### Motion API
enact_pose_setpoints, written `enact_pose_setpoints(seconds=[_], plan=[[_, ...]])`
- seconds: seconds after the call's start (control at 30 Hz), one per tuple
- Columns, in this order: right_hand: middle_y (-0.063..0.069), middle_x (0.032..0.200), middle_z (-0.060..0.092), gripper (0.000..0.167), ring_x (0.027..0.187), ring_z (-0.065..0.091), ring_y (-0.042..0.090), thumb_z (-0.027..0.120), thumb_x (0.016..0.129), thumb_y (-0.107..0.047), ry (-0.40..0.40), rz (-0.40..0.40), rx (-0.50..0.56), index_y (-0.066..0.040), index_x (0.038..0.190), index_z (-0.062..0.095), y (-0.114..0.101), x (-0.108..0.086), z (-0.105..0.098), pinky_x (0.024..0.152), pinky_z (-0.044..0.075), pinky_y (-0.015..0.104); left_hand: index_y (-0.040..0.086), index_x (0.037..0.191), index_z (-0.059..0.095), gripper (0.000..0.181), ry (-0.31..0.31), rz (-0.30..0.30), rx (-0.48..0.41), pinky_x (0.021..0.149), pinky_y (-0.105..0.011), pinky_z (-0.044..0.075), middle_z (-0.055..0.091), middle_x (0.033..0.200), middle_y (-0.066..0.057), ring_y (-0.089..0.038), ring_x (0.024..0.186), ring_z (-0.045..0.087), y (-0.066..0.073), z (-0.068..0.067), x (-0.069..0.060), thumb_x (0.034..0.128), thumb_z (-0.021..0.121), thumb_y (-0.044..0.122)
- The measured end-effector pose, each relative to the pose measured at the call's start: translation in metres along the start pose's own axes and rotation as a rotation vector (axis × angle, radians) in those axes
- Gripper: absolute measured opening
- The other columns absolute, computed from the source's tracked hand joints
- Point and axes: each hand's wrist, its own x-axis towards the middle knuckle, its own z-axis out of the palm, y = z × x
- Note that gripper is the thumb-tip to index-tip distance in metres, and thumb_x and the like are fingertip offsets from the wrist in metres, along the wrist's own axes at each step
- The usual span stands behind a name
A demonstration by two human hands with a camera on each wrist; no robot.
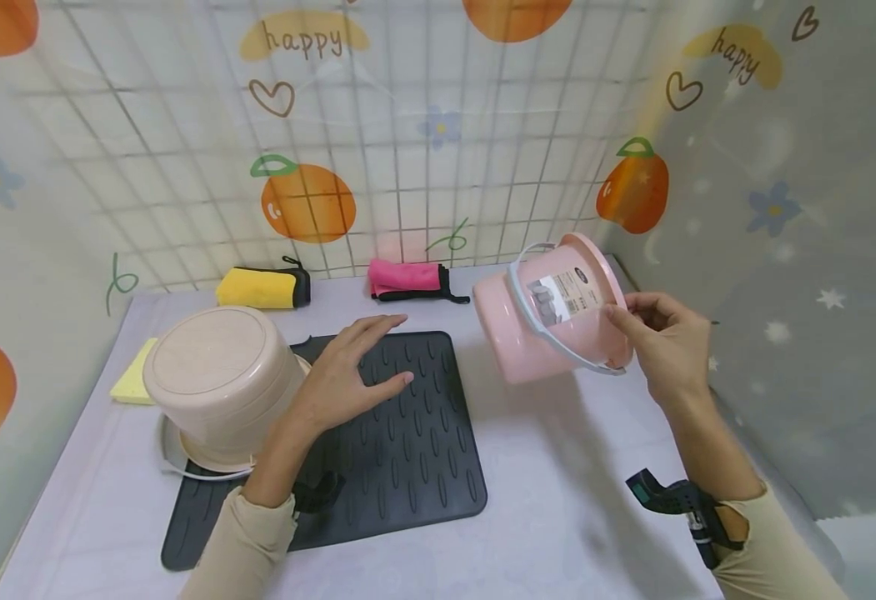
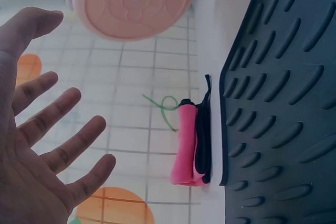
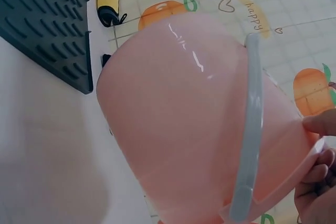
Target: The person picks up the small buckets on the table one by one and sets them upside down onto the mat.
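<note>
Bucket, pink, tipped sideways above the pale table, right of the black mat; long axis near level, base left, rim right and slightly higher. Right hand: thumb and fingers pinching the rim. Left hand: fingers extended, grasping nothing.

Left hand spread, right hand pinching
Left fingers extend, the left thumb held apart; right thumb opposes curled right fingers. Left forearm and right forearm reach forward.
</note>
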Motion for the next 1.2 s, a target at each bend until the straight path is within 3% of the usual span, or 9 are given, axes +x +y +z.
enact_pose_setpoints(seconds=[0.43, 0.6, 0.87, 1.03, 1.2], plan=[[0.008, 0.089, 0.063, 0.029, 0.084, 0.053, 0.023, 0.085, 0.081, -0.016, 0.004, 0.035, 0.25, 0.003, 0.101, 0.074, 0.006, -0.002, 0.008, 0.067, 0.054, 0.017, 0.037, 0.154, 0.037, 0.079, -0.006, -0.019, -0.012, 0.102, -0.065, 0.039, 0.038, 0.154, 0.001, -0.027, 0.137, 0.039, 0.006, 0.004, 0.003, 0.0856, 0.071, 0.056], [0.009, 0.092, 0.062, 0.029, 0.087, 0.052, 0.022, 0.085, 0.081, -0.012, -0.004, 0.043, 0.363, 0.005, 0.101, 0.074, 0.007, -0.004, 0.012, 0.068, 0.054, 0.017, 0.036, 0.156, 0.034, 0.086, -0.001, 0.002, -0.053, 0.102, -0.064, 0.039, 0.032, 0.157, 0.002, -0.025, 0.14, 0.033, 0.011, 0.007, 0.007, 0.0827, 0.074, 0.055], [0.009, 0.089, 0.065, 0.026, 0.083, 0.053, 0.023, 0.084, 0.081, -0.012, -0.031, 0.079, 0.46, 0.005, 0.098, 0.074, 0.008, -0.001, 0.017, 0.065, 0.052, 0.02, 0.049, 0.157, 0.019, 0.099, -0.006, 0.026, -0.093, 0.103, -0.066, 0.037, 0.017, 0.163, 0.009, -0.022, 0.146, 0.022, 0.019, 0.012, 0.023, 0.078, 0.078, 0.056], [0.007, 0.085, 0.065, 0.021, 0.078, 0.053, 0.02, 0.084, 0.081, -0.009, -0.055, 0.142, 0.558, 0.005, 0.093, 0.074, 0.008, 0.003, 0.019, 0.062, 0.051, 0.02, 0.046, 0.158, 0.014, 0.108, -0.023, 0.061, -0.122, 0.103, -0.066, 0.036, 0.008, 0.165, 0.011, -0.018, 0.149, 0.012, 0.025, 0.016, 0.035, 0.0744, 0.081, 0.057], [0.007, 0.083, 0.067, 0.019, 0.075, 0.054, 0.019, 0.084, 0.081, -0.007, -0.075, 0.182, 0.616, 0.005, 0.092, 0.073, 0.009, 0.006, 0.021, 0.062, 0.05, 0.021, 0.046, 0.159, 0.012, 0.113, -0.055, 0.051, -0.147, 0.101, -0.066, 0.038, -0.001, 0.163, 0.02, -0.016, 0.149, 0.007, 0.032, 0.02, 0.045, 0.0709, 0.082, 0.059]])
